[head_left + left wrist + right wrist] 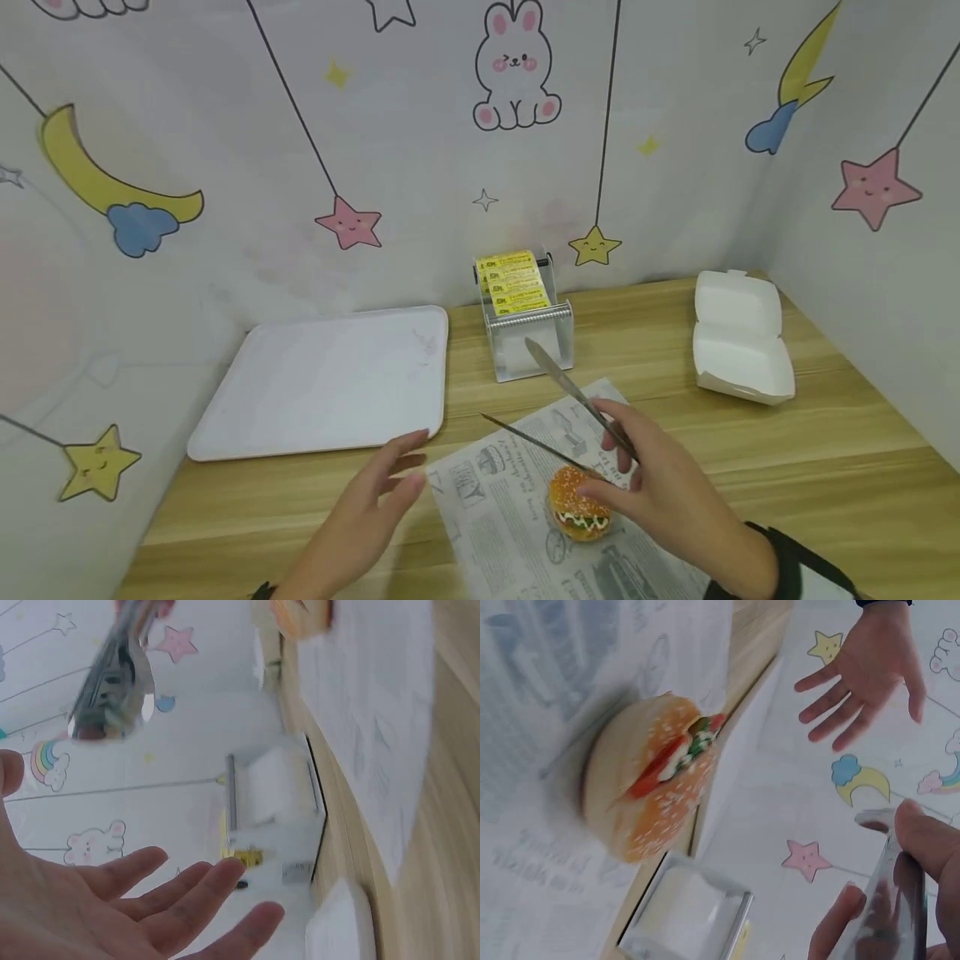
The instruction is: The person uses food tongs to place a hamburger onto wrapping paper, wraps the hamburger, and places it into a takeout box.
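While the head view has my right hand (pixel 660 483) gripping the metal tongs (pixel 560 377), their 2 arms spread above the sesame burger (pixel 579 507) on the printed paper (pixel 502 517), my left hand (pixel 367 508) hangs near the corner of the white tray (pixel 337 379). From the left wrist, its fingers stretch out, apart, before the label dispenser (pixel 277 802). From the right wrist, my thumb and fingers clamp the tongs, and the burger's red and green filling shows.

White cartoon-print wall (pixel 431 150), wood-grain tabletop (pixel 817 442)
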`<state>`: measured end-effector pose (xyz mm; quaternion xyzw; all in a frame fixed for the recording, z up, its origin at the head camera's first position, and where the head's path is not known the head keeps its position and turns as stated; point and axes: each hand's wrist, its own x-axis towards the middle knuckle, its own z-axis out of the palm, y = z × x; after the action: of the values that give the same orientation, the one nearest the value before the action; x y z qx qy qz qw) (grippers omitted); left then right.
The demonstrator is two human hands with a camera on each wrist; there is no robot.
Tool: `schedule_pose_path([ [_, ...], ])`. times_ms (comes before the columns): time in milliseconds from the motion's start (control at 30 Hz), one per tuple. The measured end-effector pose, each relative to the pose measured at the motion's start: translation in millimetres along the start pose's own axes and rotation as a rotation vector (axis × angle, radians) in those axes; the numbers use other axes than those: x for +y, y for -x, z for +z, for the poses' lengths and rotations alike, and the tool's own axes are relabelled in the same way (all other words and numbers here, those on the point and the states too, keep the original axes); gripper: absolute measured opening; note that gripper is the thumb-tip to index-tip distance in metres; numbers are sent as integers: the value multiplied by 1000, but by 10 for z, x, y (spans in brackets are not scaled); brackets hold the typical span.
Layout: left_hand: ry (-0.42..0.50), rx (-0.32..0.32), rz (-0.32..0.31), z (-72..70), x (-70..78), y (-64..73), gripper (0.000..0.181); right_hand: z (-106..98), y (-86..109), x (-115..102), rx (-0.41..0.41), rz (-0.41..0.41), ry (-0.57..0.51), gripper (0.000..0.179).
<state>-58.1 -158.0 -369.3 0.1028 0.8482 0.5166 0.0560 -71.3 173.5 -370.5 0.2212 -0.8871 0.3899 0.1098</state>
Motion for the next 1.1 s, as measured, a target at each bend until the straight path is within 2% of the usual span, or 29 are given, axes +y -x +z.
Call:
schedule_pose_path([
  [100, 225, -102, -9, 166, 100, -56, 46, 215, -195, -114, 13, -3, 29, 84],
  [200, 371, -181, -9, 284, 157, -93, 49, 391, -305, -185, 18, -22, 65, 89],
  [333, 479, -172, -38, 344, 204, -130, 48, 533, -355, -239, 11, -65, 91, 93],
  [433, 529, -158, -60, 340, 209, -148, 47, 580, -348, -260, -29, -93, 111, 94],
  [533, 565, -136, -100, 331, 204, -167, 50, 597, -327, -270, -87, -133, 132, 93],
  [667, 576, -55, -122, 336, 182, -186, 53, 616, -284, -265, -149, -229, 124, 89],
  [900, 539, 28, -162, 346, 120, -202, 51, 677, -193, -276, -147, -442, 95, 94],
  [1000, 519, 71, -151, 351, 116, -210, 48, 685, -173, -315, -165, -474, 52, 94],
  [1100, 480, 135, -109, 334, 120, -216, 43, 660, -163, -357, -190, -460, 10, 91],
])
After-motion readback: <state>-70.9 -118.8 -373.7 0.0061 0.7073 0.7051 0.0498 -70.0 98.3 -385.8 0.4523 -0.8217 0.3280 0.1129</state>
